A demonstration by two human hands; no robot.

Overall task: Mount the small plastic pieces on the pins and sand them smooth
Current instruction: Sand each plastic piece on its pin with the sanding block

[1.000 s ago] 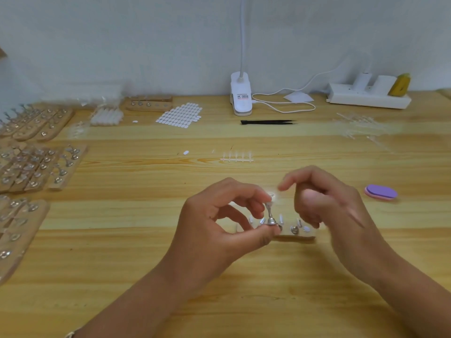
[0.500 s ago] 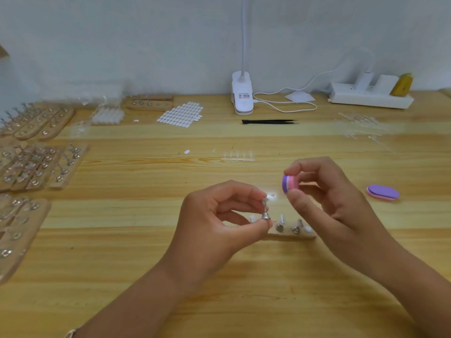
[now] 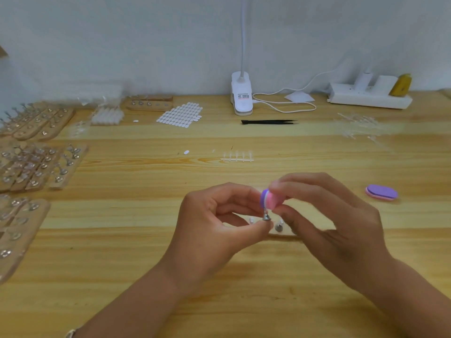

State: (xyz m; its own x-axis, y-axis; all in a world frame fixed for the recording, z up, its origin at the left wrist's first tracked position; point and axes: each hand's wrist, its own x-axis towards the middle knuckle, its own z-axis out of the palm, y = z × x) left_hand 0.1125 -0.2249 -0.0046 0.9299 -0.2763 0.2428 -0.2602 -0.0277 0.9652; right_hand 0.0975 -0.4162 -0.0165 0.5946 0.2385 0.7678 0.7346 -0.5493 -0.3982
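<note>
Pin (image 3: 266,216) stands roughly upright above desk (image 3: 146,264) middle, pinched at its base by left hand (image 3: 219,225), while right hand (image 3: 327,215) grips pink-purple sanding block (image 3: 269,200) touching pin's top from the right, plastic piece hidden there.

My left hand (image 3: 214,230) and right hand (image 3: 329,223): both are showing bare along the forearms. I am wearing a thin pale band (image 3: 70,333) at my left wrist, showing only partly at the bottom edge.
</note>
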